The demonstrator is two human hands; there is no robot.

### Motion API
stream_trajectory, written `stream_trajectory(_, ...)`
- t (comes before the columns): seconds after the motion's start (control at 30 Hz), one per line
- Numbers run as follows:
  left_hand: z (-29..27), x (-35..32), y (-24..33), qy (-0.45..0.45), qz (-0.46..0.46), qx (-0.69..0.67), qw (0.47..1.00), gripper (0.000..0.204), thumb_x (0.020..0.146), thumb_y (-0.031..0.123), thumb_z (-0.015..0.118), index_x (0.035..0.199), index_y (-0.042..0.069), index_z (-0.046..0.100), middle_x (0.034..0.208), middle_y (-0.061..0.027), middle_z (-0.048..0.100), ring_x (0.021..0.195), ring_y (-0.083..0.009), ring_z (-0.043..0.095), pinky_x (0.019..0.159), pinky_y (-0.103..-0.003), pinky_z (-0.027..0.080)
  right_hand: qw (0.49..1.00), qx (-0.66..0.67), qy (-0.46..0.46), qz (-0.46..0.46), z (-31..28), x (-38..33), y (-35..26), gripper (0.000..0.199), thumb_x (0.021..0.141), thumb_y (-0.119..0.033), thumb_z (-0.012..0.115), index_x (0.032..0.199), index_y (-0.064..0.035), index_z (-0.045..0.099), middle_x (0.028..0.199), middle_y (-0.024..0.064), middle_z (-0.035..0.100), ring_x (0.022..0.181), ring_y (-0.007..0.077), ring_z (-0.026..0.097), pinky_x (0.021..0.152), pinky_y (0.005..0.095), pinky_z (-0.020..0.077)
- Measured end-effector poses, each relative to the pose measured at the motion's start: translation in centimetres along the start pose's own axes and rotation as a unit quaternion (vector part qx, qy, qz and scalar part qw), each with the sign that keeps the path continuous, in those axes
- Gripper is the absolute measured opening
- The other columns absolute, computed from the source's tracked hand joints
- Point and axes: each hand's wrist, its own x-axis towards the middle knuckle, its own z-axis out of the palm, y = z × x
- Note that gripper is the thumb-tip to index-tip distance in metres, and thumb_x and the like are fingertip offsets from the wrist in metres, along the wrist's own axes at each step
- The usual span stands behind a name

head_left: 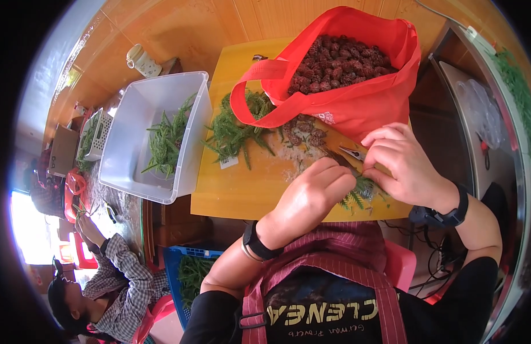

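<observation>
"So, where are your hands right now?"

"Both are over the near edge of the yellow table [242, 198], close together. Your left hand [318, 189] is bent inward, its fingers curled and narrow, right above a green sprig [352, 200] near the table's front edge."

"And are you gripping that sprig?"

"I cannot tell; your own knuckles cover the left fingertips. Your right hand [396, 166] faces it, thumb and forefinger drawn near each other, the other fingers bent above. What lies between those tips is too small to make out."

"What's around you, then?"

"A silver pointed tool [354, 153] shows between your hands, partly hidden by the right one. Beyond it sit loose pine cones [302, 131], and behind them a red bag [363, 103] stands open, filled with dark cones [340, 63]."

"Anything on your left?"

"Yes: a heap of greenery [236, 126] on the table, then a clear bin [199, 114] with more sprigs [166, 143] inside. Farther left, below it, you have another person in a checked shirt [122, 258]."
</observation>
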Motion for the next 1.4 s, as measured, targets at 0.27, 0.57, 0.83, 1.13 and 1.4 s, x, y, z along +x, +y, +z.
stream_trajectory(0.27,-0.8,-0.3,-0.1,-0.04,-0.183,-0.275,0.943,0.026,0.076,0.001,0.07,0.099,0.001,0.058,0.091,-0.0038,0.063,0.088,-0.0105,0.06,0.079,-0.026,0.048,0.991,-0.029,0.039,-0.124,-0.8,0.0,0.2,0.011,0.07,-0.012,0.067,0.08,-0.0098,0.063,0.083,0.0003,0.06,0.093,0.0191,0.057,0.089,0.0406,0.0391)
stream_trajectory(0.57,-0.9,0.0,0.2,-0.065,-0.182,-0.329,0.924,0.02,0.076,-0.001,0.068,0.095,0.0,0.063,0.091,-0.0057,0.063,0.086,-0.0129,0.059,0.076,-0.027,0.048,0.976,-0.099,0.031,-0.189,-1.8,0.3,-0.2,0.013,0.068,-0.016,0.071,0.075,-0.0085,0.062,0.076,0.0008,0.059,0.088,0.0177,0.059,0.088,0.0438,0.0394)
stream_trajectory(0.83,0.6,-0.6,0.1,0.066,-0.029,-0.056,0.996,0.03,0.065,-0.002,0.07,0.094,0.004,0.065,0.092,-0.0086,0.063,0.085,-0.0268,0.059,0.074,-0.034,0.048,1.0,0.012,0.001,-0.01,-0.9,-0.2,-0.3,0.018,0.065,-0.014,0.073,0.078,-0.0078,0.061,0.078,0.0021,0.059,0.091,0.0201,0.057,0.089,0.0415,0.0371)
stream_trajectory(1.13,0.1,-0.6,0.3,0.003,-0.133,-0.285,0.949,0.022,0.076,0.001,0.069,0.097,0.003,0.064,0.093,-0.0081,0.063,0.089,-0.0199,0.059,0.081,-0.03,0.045,0.981,-0.083,0.057,-0.163,-1.6,-0.3,-0.2,0.015,0.068,-0.015,0.071,0.08,-0.01,0.063,0.081,0.0007,0.06,0.086,0.0195,0.059,0.085,0.0436,0.0407)
stream_trajectory(1.4,-0.2,-0.5,0.4,-0.012,-0.14,-0.299,0.944,0.023,0.074,-0.001,0.07,0.095,0.004,0.066,0.091,-0.0068,0.061,0.086,-0.0174,0.058,0.078,-0.028,0.045,0.974,-0.084,0.089,-0.191,-1.8,-0.1,-0.4,0.006,0.069,-0.014,0.067,0.074,-0.0118,0.063,0.076,-0.0019,0.061,0.083,0.0163,0.061,0.085,0.0423,0.0403)
